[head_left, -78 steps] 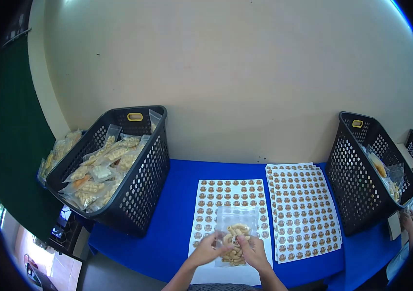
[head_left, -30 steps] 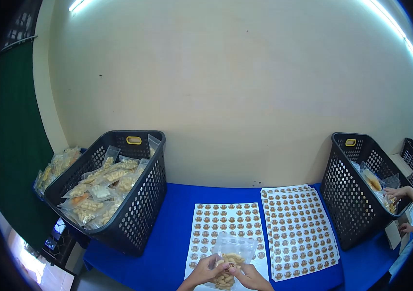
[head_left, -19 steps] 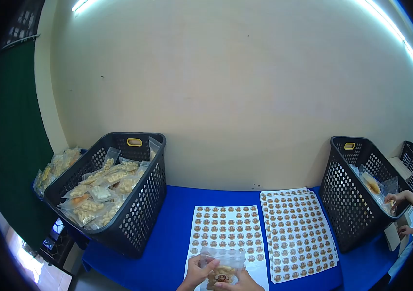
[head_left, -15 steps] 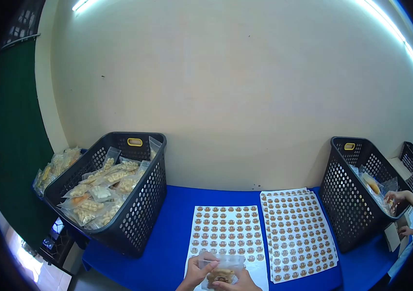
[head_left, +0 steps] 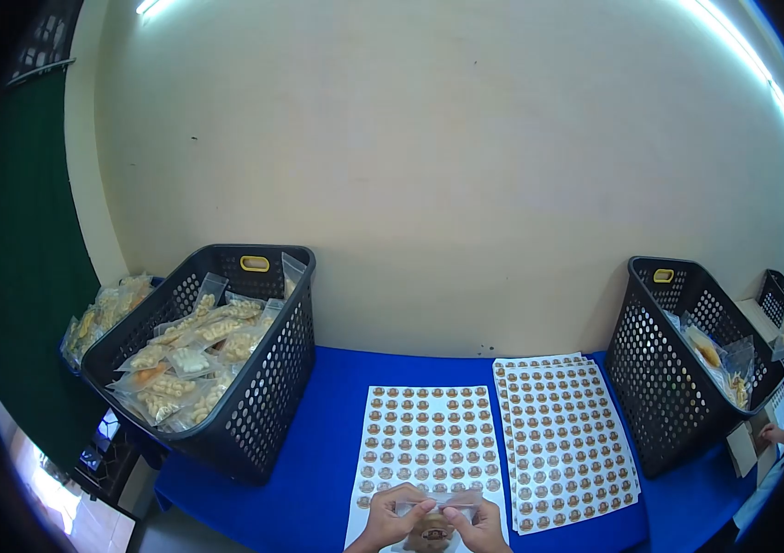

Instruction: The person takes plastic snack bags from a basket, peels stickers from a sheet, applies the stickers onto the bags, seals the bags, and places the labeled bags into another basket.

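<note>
Head view, clear plastic pouch [head_left: 432, 520], round brown sticker [head_left: 433, 535]

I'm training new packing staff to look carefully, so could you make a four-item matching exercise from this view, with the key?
Things
1. Clear plastic bag
2. Stacked sticker sheets
3. Curtain
4. Tablecloth

Place, colour or state
A. Dark green, hanging at the far left
B. Lying beside the large black basket at right
C. Blue, spread beneath the sheets
D. Held by the left hand and right hand

Pairs: 1-D, 2-B, 3-A, 4-C
</note>
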Tool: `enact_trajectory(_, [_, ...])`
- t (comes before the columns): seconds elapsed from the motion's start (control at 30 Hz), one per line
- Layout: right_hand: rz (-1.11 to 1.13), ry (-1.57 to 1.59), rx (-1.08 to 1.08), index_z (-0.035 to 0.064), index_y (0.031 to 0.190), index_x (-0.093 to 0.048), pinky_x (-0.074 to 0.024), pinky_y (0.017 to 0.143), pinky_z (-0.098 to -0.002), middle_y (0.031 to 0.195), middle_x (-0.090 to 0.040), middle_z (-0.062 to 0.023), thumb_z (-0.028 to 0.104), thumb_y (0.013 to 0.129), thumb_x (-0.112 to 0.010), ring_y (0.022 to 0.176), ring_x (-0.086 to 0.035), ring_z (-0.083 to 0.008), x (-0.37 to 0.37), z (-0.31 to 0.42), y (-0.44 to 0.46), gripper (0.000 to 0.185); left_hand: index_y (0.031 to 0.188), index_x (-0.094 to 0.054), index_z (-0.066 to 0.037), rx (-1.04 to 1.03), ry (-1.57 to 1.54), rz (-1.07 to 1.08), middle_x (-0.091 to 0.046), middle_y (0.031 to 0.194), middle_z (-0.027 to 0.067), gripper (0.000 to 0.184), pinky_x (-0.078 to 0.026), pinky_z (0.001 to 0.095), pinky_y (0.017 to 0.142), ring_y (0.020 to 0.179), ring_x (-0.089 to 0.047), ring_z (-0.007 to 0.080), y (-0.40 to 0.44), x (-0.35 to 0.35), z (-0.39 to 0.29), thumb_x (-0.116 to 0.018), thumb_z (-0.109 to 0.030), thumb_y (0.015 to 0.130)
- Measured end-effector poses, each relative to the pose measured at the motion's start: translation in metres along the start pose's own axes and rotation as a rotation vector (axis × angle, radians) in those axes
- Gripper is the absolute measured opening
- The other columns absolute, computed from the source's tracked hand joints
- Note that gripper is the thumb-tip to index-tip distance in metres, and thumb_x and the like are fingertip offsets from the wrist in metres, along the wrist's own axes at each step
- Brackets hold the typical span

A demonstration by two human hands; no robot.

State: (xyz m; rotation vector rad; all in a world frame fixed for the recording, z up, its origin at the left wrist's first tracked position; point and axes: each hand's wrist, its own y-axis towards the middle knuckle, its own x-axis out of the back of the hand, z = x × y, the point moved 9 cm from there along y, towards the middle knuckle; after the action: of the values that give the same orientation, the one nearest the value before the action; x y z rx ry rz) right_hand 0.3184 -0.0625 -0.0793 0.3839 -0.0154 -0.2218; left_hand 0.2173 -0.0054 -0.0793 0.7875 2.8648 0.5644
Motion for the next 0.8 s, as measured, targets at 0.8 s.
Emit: enact_trajectory(0.8, [-0.115,0.003,-0.253,-0.0007,0.078,-0.052,-0.0397,0.060,-0.0259,0.070,-0.052,-0.0066,0.013,0.075,-0.051,0.070,-0.050,-0.0125,0.008,-0.037,-0.012,0.014,0.072,-0.057,-0.001,-0.013,0.088,0.142,-0.054,0.067,0.0069,0.012,-0.041,0.0243,0.057,0.063,-0.052,0.0130,0.005,-0.005,0.011,-0.059,-0.013,0.070])
